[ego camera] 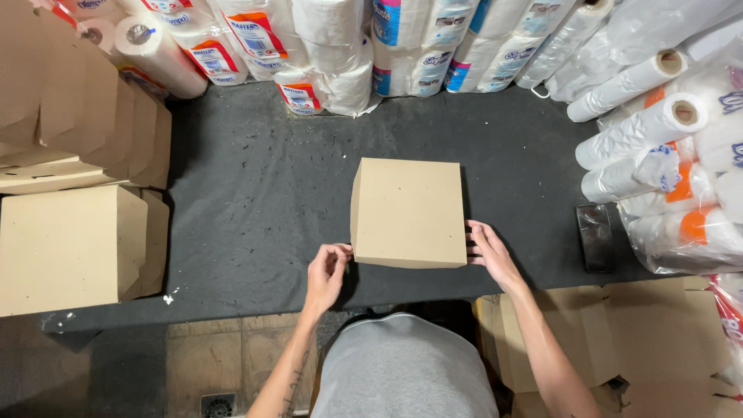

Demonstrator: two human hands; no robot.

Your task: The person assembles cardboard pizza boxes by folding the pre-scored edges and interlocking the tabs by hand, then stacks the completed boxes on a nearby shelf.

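A dark grey, speckled surface [263, 186] carries 1 closed brown cardboard box [408, 213] near its front edge. More brown boxes [73, 248] are stacked at its left end. Wrapped paper rolls [325, 46] line the back and right side, beside a small dark packet [597, 236].

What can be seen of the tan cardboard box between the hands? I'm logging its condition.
The plain tan cardboard box is square and closed, its flat top unprinted with a few tiny specks. It rests flat on the dark grey mat. The left hand touches its near left corner; the right hand touches its near right edge.
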